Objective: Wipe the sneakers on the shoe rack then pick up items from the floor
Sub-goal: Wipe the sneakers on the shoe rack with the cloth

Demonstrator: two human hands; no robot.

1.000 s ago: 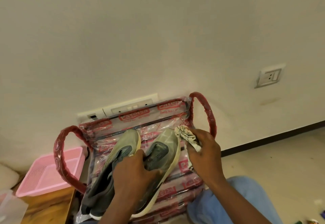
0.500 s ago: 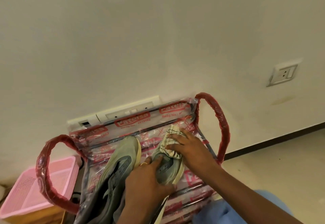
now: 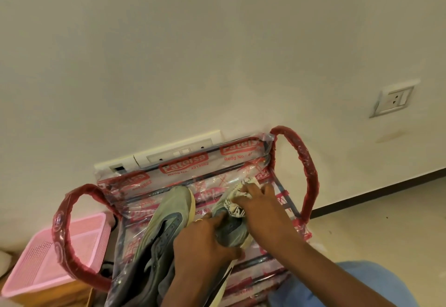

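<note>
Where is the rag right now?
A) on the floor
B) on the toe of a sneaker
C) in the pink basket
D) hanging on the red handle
B: the right hand presses the rag onto the toe of the right sneaker, which the left hand grips.

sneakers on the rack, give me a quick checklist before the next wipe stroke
1. Is the cloth on the right sneaker toe, under the right hand: ok.
2. Is the left hand gripping that sneaker to steady it: ok.
3. Are both sneakers resting on the rack: ok.
4. Is the left sneaker already wiped: cannot tell.
5. Are there floor items to pick up: cannot tell, little floor shows.
</note>
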